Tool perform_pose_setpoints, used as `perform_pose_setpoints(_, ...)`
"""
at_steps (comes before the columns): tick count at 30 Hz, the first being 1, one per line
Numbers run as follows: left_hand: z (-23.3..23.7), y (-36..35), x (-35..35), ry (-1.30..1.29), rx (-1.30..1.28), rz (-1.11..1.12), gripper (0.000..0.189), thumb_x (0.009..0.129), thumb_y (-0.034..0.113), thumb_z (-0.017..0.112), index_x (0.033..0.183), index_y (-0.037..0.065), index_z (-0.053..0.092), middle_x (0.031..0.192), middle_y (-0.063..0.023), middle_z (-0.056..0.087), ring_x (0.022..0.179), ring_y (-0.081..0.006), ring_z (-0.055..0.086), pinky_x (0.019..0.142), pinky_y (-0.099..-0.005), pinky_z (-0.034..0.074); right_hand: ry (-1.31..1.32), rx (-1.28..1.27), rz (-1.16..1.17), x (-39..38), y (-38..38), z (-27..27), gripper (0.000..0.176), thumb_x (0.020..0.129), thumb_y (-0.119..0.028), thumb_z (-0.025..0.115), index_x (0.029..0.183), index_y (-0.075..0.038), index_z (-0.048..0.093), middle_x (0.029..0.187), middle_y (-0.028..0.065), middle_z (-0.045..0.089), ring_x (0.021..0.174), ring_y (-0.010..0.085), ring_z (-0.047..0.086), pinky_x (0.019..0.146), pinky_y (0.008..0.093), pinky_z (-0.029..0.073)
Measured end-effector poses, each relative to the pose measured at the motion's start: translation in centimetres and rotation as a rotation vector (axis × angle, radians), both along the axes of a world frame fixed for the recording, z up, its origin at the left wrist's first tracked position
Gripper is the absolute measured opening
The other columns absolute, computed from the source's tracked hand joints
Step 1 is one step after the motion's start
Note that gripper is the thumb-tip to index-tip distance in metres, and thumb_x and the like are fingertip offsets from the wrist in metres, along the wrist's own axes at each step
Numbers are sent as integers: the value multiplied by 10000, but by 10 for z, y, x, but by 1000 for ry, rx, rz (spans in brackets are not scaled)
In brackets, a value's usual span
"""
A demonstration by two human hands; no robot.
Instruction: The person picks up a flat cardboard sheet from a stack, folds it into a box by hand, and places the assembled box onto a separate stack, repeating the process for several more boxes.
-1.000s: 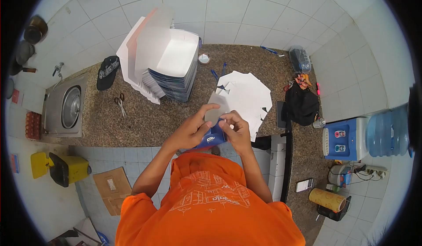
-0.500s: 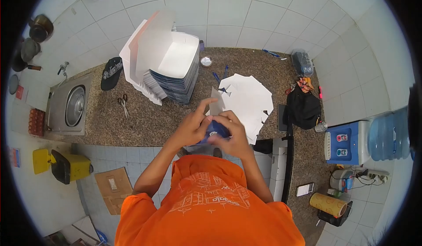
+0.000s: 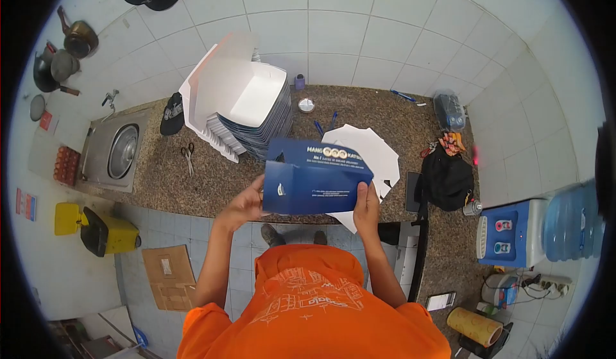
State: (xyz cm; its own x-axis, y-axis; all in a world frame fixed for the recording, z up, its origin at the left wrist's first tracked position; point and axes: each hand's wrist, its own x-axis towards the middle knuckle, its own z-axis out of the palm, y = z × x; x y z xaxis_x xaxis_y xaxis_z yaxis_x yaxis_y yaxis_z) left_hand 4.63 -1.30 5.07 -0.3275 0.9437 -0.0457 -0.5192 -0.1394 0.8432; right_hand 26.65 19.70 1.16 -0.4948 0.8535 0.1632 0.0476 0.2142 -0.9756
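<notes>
A dark blue printed cardboard food box (image 3: 314, 189) is held up over the counter's front edge, its lettered side facing me. My left hand (image 3: 247, 204) grips its left end, with some fingers hidden behind the card. At the lower right corner, my right hand (image 3: 366, 208) pinches the box, thumb on the printed face. Behind it lie flat white cardboard blanks (image 3: 375, 150), partly covered by the box. To the left rises a tall nested stack of folded boxes (image 3: 256, 102), white inside and dark blue outside, with open lids leaning left.
Scissors (image 3: 187, 157) and a black cap (image 3: 172, 115) lie left of the stack, near the sink (image 3: 96, 160). Blue pens (image 3: 333, 121) and a round tin (image 3: 307, 105) are behind the blanks. On the right are a black bag (image 3: 446, 182) and a water dispenser (image 3: 510, 234).
The blue card was bent between my close-together fingers. Now it is turned with its printed side up, and my hands have moved apart to its two ends. The camera view has shifted slightly.
</notes>
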Motion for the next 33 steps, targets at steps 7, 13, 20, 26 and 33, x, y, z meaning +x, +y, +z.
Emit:
perform_pose_setpoints(7,23,-6,47,525,-423,93,323,1007,39,639,1329,21,633,1067,-46,725,905,-76,655,743,-284,588,-281,600,110,2,34,-14,391,1080,-309,522,1336,-40,645,1194,207,638,1156,352,601,998,421,458)
perform_pose_setpoints(13,22,10,98,470,-477,-118,242,990,85,684,1218,4,676,1005,-40,734,829,-82,692,707,-264,623,137,-25,855,-21,28,41,372,942,-218,719,1283,-71,708,1100,109,658,1049,255,614,930,378,474)
perform_pose_setpoints(20,1,18,130,32,-578,-59,255,1008,177,679,1174,-16,690,907,-43,732,715,-103,694,554,-229,551,7,38,1251,-23,57,58,362,779,-190,871,1117,-100,775,936,28,639,895,175,598,820,310,457)
perform_pose_setpoints(26,15,27,123,28,-621,26,310,1075,300,571,1090,22,708,833,-1,700,667,-54,634,569,-209,496,-123,139,884,-9,55,69,255,809,-149,825,1038,-80,734,1042,66,627,1003,212,626,930,343,475)
perform_pose_setpoints(33,32,36,121,378,-381,178,212,1051,198,625,1110,10,701,858,22,699,737,-31,600,678,-203,484,143,13,971,-14,37,66,136,957,-92,657,1044,-47,751,1135,108,645,1106,234,626,982,350,470)
